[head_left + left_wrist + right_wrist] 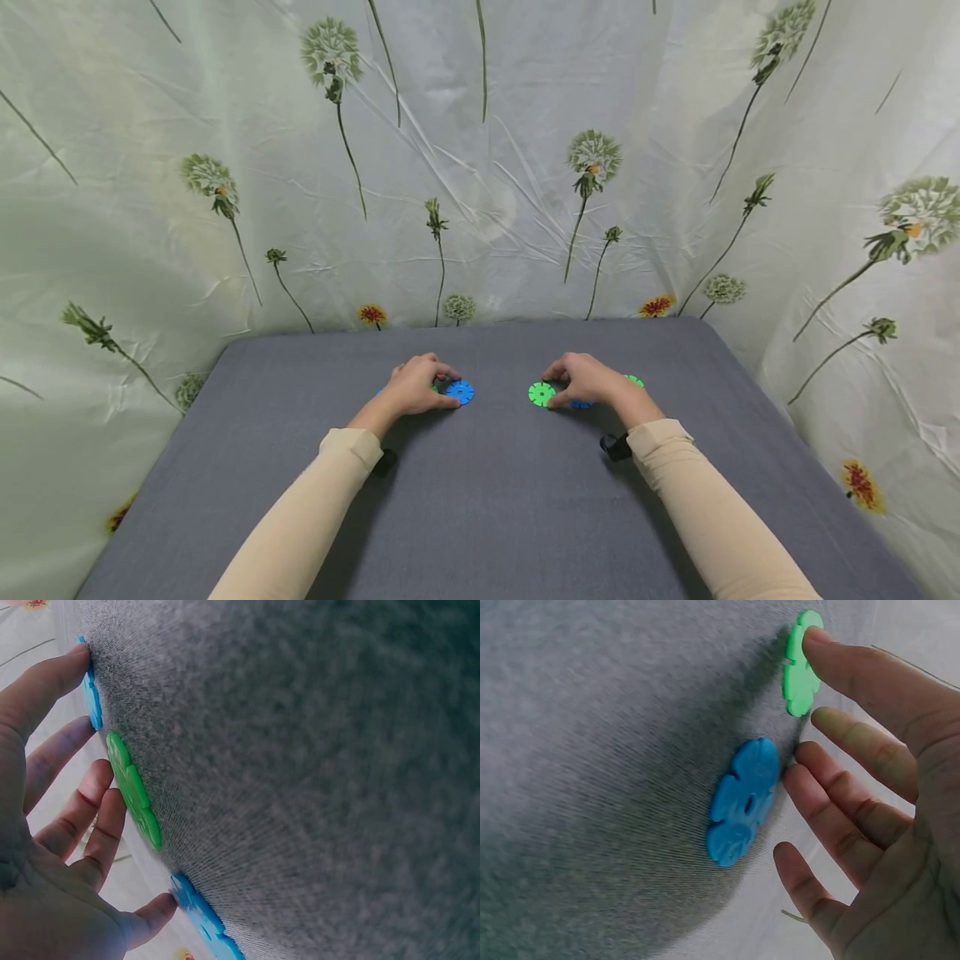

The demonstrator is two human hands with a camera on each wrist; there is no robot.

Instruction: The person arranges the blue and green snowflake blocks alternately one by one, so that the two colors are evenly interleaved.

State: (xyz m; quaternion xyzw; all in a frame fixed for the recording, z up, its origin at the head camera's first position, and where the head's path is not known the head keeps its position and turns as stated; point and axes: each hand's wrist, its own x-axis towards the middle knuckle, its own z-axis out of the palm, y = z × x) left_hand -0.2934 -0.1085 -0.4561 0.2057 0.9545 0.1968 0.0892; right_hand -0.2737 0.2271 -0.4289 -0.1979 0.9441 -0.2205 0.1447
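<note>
An open lane of grey tabletop (501,467) runs between the two forearms (307,512) and on between the inner blue disc (466,396) at the left hand (415,386) and the inner green disc (535,395) at the right hand (592,380), as far as a flowered curtain (517,242) hanging across the back. Beneath the left hand, a second green disc (134,791) and an outer blue disc (204,916) lie in the way; beneath the right hand, another blue disc (733,802).

backdrop (517,250): pale, creased, flower-printed | table (495,500): grey, fabric-topped, rounded corners | light: soft
</note>
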